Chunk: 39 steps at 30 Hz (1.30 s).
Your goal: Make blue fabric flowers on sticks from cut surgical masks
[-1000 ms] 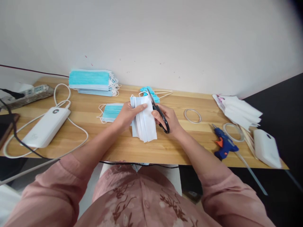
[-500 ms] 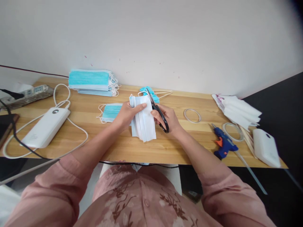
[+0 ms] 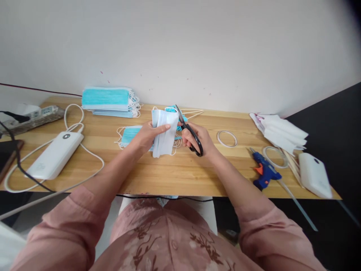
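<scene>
My left hand [image 3: 149, 134] pinches a pale, pleated face mask [image 3: 164, 137] held up over the table, its thumb across the front. A pair of black-handled scissors [image 3: 194, 141] is in my right hand [image 3: 199, 136], the blades pointing up and away beside the mask's right edge. Behind and below the held mask lies a blue face mask [image 3: 131, 134] flat on the wood, with white ear loops showing at both sides. Blue ruffled pieces on sticks [image 3: 182, 119] lie just beyond, partly hidden by the mask and scissors.
A stack of face masks [image 3: 105, 98] stands at the back left. On the left are a white power bank [image 3: 55, 155] with cables and a power strip [image 3: 36, 117]. A tape ring [image 3: 227, 139], a blue glue gun [image 3: 265, 170], white sheets [image 3: 284, 131] and a white device [image 3: 315, 175] lie rightward.
The held mask has moved left and slightly up, away from the scissors. Ear loops of the mask beneath now show between my hands. The view has tilted slightly.
</scene>
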{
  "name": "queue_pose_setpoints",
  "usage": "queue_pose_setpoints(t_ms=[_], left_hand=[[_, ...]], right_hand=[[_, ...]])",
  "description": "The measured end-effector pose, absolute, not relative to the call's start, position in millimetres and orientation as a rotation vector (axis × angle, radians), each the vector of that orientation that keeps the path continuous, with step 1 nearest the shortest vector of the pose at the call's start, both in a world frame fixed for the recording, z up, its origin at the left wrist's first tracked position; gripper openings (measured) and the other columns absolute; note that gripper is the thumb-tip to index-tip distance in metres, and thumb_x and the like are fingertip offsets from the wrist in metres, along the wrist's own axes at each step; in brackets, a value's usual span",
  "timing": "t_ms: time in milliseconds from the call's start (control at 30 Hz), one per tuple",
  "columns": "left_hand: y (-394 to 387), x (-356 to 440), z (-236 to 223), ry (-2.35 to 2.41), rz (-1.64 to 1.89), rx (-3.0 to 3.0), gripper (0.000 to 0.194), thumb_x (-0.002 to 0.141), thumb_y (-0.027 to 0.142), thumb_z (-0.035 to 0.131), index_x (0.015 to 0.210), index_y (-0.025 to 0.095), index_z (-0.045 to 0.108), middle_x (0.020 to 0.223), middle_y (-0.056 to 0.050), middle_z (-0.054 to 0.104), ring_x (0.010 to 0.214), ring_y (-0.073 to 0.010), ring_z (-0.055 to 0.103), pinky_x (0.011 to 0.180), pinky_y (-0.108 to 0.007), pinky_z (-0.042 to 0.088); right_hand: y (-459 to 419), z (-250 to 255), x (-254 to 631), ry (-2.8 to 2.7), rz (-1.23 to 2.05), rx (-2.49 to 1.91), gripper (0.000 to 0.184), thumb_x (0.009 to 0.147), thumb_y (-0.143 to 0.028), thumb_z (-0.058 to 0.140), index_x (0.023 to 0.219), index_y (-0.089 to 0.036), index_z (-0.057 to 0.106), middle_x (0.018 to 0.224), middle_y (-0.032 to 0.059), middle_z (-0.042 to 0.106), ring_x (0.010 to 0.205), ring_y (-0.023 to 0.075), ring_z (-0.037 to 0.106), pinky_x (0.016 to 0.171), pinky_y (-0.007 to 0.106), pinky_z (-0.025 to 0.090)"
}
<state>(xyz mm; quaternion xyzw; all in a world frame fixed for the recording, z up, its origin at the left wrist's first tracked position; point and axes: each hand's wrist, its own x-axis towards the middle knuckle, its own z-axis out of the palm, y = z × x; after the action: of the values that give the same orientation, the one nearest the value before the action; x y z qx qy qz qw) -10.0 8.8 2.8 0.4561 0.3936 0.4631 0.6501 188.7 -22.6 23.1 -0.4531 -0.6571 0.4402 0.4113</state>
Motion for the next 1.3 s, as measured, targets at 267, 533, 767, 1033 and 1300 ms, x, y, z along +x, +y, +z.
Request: queue_pose_setpoints(t_ms=[267, 533, 767, 1033, 1300], left_hand=[[22, -19, 7, 0.875, 1.302, 0.931, 0.044, 0.065, 0.046, 0.085, 0.092, 0.018, 0.066, 0.073, -0.002, 0.069, 0.067, -0.0179, 0.068, 0.068, -0.032, 0.058], [0, -2, 5, 0.95, 1.028, 1.066, 0.044, 0.06, 0.048, 0.09, 0.082, 0.015, 0.07, 0.072, -0.004, 0.071, 0.059, -0.0166, 0.064, 0.054, -0.028, 0.051], [3, -6, 2, 0.939, 0.98, 1.164, 0.043, 0.063, 0.05, 0.088, 0.084, 0.016, 0.071, 0.075, -0.004, 0.072, 0.059, -0.0143, 0.062, 0.053, -0.025, 0.048], [20, -26, 15, 1.17, 1.141, 1.31, 0.031, 0.069, 0.043, 0.08, 0.071, 0.017, 0.063, 0.064, 0.003, 0.059, 0.055, -0.0086, 0.044, 0.052, -0.022, 0.035], [22, -29, 13, 0.913, 1.083, 1.156, 0.036, 0.065, 0.043, 0.086, 0.087, 0.019, 0.071, 0.075, 0.0, 0.067, 0.062, -0.0114, 0.055, 0.059, -0.023, 0.045]], right_hand=[[-10, 46, 247, -1.888, 1.431, -1.144, 0.037, 0.087, -0.046, 0.069, 0.109, -0.017, 0.069, 0.072, 0.0014, 0.066, 0.056, 0.0118, 0.058, 0.05, 0.024, 0.046], [-1, 28, 225, -1.551, 1.1, -0.977, 0.065, 0.065, -0.043, 0.09, 0.116, -0.025, 0.053, 0.097, 0.0016, 0.07, 0.085, 0.0175, 0.068, 0.076, 0.031, 0.055], [-11, 12, 206, -1.679, 1.006, -1.033, 0.047, 0.079, -0.036, 0.078, 0.119, -0.027, 0.055, 0.085, -0.0026, 0.058, 0.07, 0.0139, 0.056, 0.066, 0.028, 0.049], [-6, 20, 211, -1.57, 1.109, -1.023, 0.047, 0.075, -0.04, 0.08, 0.112, -0.028, 0.054, 0.075, -0.0035, 0.058, 0.066, 0.0176, 0.06, 0.064, 0.033, 0.052], [-5, 17, 208, -1.409, 1.357, -0.898, 0.055, 0.069, -0.031, 0.079, 0.118, -0.026, 0.054, 0.079, -0.0038, 0.064, 0.065, 0.0161, 0.063, 0.063, 0.034, 0.055]])
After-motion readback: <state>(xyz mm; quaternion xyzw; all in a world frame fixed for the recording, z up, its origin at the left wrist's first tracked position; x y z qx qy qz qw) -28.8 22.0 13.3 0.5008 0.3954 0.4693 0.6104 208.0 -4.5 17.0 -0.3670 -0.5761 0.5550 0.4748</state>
